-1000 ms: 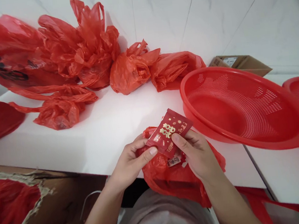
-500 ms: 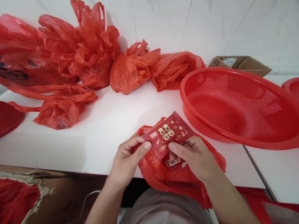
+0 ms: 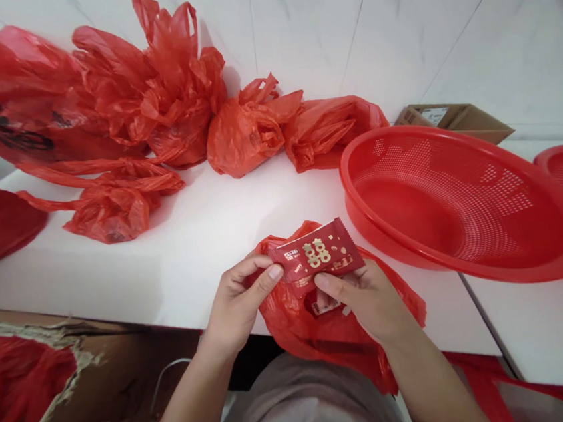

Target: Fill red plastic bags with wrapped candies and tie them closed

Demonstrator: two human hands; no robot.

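A dark red packet (image 3: 317, 254) with gold characters is held between my two hands, above an open red plastic bag (image 3: 319, 331) at the table's front edge. My left hand (image 3: 238, 299) pinches the packet's left end between thumb and fingers. From the right, my right hand (image 3: 365, 293) grips its lower edge, thumb on the front and fingers hidden behind. Another red layer shows just under the packet's lower left edge. Below, a small printed item (image 3: 326, 306) is partly visible in the bag's mouth.
Several bunched red plastic bags (image 3: 180, 107) line the wall behind. A red perforated basin (image 3: 413, 217) stands to the right, with a cardboard box (image 3: 458, 123) behind it. At the lower left, a torn carton (image 3: 92, 378) holds red plastic.
The packet has turned slightly clockwise, its right end lower and its face more level. My right hand has shifted slightly with it; my left hand keeps its pinch.
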